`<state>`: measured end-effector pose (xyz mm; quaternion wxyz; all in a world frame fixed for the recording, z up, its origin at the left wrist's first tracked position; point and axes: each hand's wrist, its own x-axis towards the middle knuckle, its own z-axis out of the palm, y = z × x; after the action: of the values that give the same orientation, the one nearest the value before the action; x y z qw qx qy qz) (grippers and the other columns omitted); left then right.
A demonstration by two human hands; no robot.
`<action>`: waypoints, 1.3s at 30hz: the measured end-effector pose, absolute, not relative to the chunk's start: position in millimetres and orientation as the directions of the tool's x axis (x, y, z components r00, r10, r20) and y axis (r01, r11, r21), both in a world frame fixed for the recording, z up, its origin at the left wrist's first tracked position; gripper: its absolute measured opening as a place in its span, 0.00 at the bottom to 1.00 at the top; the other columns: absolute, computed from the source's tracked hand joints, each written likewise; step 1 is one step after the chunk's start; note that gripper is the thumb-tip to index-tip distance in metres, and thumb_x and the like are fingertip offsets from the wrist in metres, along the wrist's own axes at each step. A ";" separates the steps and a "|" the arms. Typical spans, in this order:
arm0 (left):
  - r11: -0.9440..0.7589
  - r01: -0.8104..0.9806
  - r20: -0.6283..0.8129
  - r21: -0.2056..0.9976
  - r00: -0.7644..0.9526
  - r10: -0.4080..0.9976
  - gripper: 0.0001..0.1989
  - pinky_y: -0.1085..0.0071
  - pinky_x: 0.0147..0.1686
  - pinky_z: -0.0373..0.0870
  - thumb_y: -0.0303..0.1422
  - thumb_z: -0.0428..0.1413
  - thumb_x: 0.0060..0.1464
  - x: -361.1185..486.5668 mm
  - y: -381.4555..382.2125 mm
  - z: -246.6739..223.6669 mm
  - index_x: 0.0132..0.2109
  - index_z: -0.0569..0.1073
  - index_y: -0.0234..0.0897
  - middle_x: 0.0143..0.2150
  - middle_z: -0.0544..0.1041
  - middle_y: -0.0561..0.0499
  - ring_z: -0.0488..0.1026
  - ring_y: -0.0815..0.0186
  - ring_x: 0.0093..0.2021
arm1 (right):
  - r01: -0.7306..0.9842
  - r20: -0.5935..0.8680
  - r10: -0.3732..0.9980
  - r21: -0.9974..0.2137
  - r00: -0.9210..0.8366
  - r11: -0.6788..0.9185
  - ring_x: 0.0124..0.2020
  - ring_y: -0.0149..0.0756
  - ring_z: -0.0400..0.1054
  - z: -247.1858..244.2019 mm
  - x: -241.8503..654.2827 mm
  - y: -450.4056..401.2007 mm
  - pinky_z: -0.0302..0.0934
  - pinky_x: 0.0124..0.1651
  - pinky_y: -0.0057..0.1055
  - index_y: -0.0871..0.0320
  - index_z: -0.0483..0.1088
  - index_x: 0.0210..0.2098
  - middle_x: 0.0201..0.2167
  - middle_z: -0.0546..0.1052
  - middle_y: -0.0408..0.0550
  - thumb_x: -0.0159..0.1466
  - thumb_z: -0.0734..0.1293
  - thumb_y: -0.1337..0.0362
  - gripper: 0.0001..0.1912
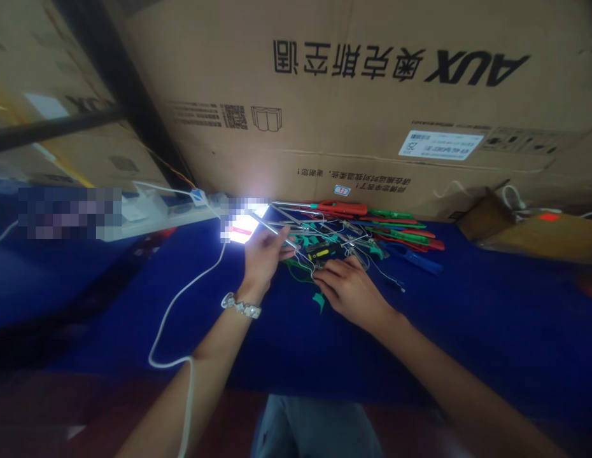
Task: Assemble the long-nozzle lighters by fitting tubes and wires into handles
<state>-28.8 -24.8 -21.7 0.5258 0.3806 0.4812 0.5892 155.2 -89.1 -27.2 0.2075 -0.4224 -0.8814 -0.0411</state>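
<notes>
Left hand (263,257) grips slim metal tube (264,223), 12 o'clock; right hand (351,289) pinches thin wire (305,259). Hard tug could snag wire among lighter parts (341,208), one o'clock; white cable (190,394) across left forearm (219,350), seven o'clock, might catch.

Behind the blue cloth (286,346), matt and softly creased, the large box (353,146) is smooth brown cardboard; on the cloth, the thin rod (275,231) looks like shiny metal (the red handle (344,208), glossy plastic).
</notes>
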 end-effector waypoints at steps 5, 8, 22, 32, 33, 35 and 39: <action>0.038 -0.261 -0.081 0.965 -0.155 0.985 0.11 0.73 0.28 0.79 0.35 0.67 0.51 -27.7 -25.1 -20.4 0.31 0.76 0.31 0.29 0.81 0.48 0.79 0.68 0.25 | 0.786 0.363 0.747 -0.058 -0.557 0.615 0.32 0.35 0.68 -26.8 154.7 -92.4 0.51 0.42 0.36 0.58 0.78 0.44 0.33 0.76 0.47 0.71 0.61 0.67 0.12; 0.045 -0.264 -0.087 0.964 -0.150 0.985 0.12 0.72 0.28 0.79 0.36 0.67 0.50 -27.4 -24.9 -20.9 0.32 0.76 0.31 0.29 0.81 0.47 0.79 0.67 0.25 | 0.803 0.358 0.753 -0.016 -0.552 0.596 0.33 0.37 0.68 -26.8 154.7 -95.7 0.50 0.42 0.37 0.58 0.77 0.47 0.34 0.76 0.48 0.71 0.61 0.67 0.13; -0.058 -0.102 0.042 0.993 -0.150 0.988 0.15 0.74 0.24 0.73 0.41 0.67 0.48 -32.9 -19.1 -33.1 0.30 0.77 0.32 0.28 0.81 0.46 0.75 0.69 0.23 | 0.784 0.494 0.772 -0.252 -0.400 0.568 0.37 0.38 0.73 -33.2 152.8 -97.8 0.55 0.45 0.38 0.58 0.75 0.40 0.35 0.78 0.47 0.68 0.65 0.66 0.07; -0.042 -0.122 0.024 0.992 -0.144 0.989 0.13 0.74 0.22 0.75 0.38 0.67 0.51 -33.2 -16.7 -34.8 0.29 0.76 0.32 0.26 0.80 0.48 0.76 0.68 0.22 | 0.848 0.427 0.852 -0.287 -0.302 0.445 0.40 0.43 0.72 -20.5 132.2 -74.5 0.56 0.46 0.40 0.56 0.72 0.35 0.37 0.78 0.47 0.62 0.70 0.63 0.04; -0.034 -0.139 0.014 0.990 -0.143 0.990 0.13 0.73 0.22 0.75 0.38 0.67 0.51 -32.9 -17.1 -33.7 0.29 0.76 0.32 0.26 0.80 0.48 0.76 0.68 0.22 | 0.846 0.434 0.851 -0.295 -0.295 0.444 0.41 0.43 0.72 -20.1 132.0 -74.1 0.56 0.46 0.40 0.56 0.72 0.36 0.37 0.78 0.47 0.62 0.70 0.63 0.05; -0.009 -0.181 -0.016 0.983 -0.138 0.990 0.14 0.73 0.24 0.76 0.38 0.67 0.50 -31.6 -18.4 -30.3 0.30 0.76 0.30 0.26 0.80 0.48 0.76 0.68 0.22 | 0.828 0.457 0.846 -0.334 -0.275 0.450 0.42 0.44 0.71 -19.7 135.4 -75.9 0.56 0.46 0.41 0.55 0.71 0.39 0.38 0.77 0.48 0.61 0.70 0.62 0.08; -0.005 -0.280 -0.029 0.960 -0.120 0.992 0.14 0.73 0.28 0.78 0.38 0.67 0.50 -28.5 -22.5 -21.9 0.32 0.76 0.30 0.29 0.80 0.48 0.77 0.69 0.25 | 0.785 0.455 0.845 -0.399 -0.280 0.474 0.40 0.41 0.70 -19.6 150.6 -84.6 0.55 0.46 0.39 0.55 0.68 0.37 0.37 0.75 0.47 0.60 0.69 0.63 0.07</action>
<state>-28.5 -22.5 -21.9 0.5369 0.3895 0.4572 0.5925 150.6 -84.6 -19.6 0.3157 -0.5104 -0.7984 0.0479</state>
